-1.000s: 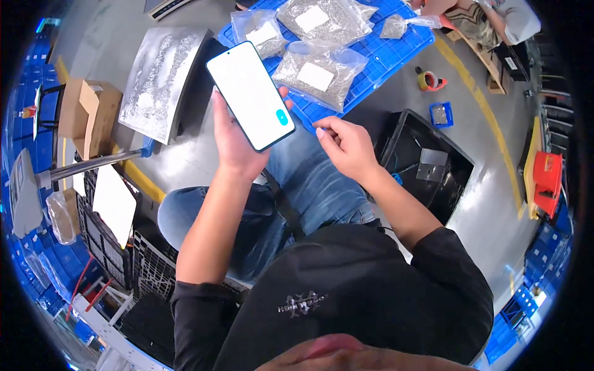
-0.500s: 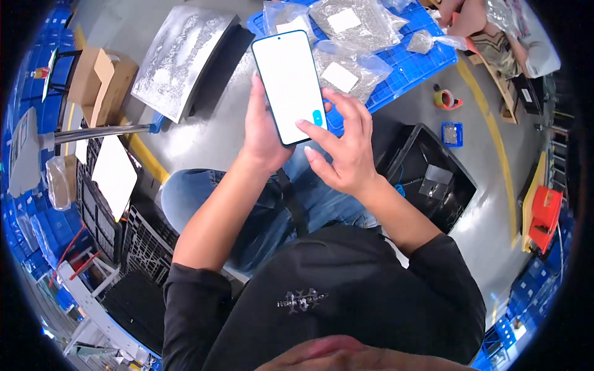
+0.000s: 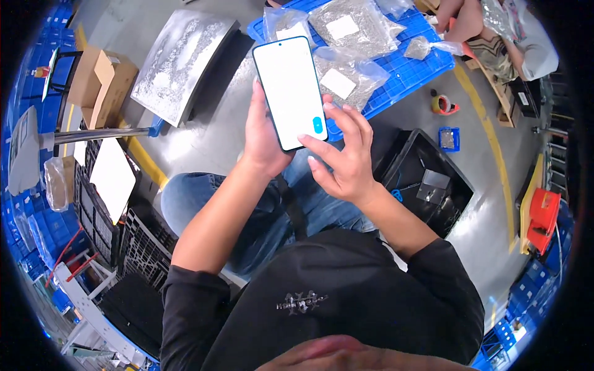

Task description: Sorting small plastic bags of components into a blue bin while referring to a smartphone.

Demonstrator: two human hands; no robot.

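Note:
A smartphone (image 3: pixel 288 93) with a bright white screen and a blue button near its lower right corner is held upright above my lap. My left hand (image 3: pixel 263 139) is closed round its left side and lower back, the thumb along the edge. At the phone's lower right is my right hand (image 3: pixel 346 157), its fingers apart and holding nothing. The index fingertip is at the bottom of the screen; whether it touches the glass I cannot tell. Beyond the phone, clear bags (image 3: pixel 352 28) of small greyish parts with white labels lie on a blue plastic pallet (image 3: pixel 408 74).
A black bin (image 3: pixel 458 204) with a dark box inside stands to my right. Farther right are tape rolls (image 3: pixel 442 104), a small blue tray (image 3: pixel 449 139) and a red case (image 3: pixel 543 213). Left are a cardboard box (image 3: pixel 102 83) and a white-topped panel (image 3: pixel 182 62). Another person's bare limbs show at upper right.
The phone and both hands sit slightly lower in the picture. My right index finger stays near the bottom of the screen. My left hand keeps its hold.

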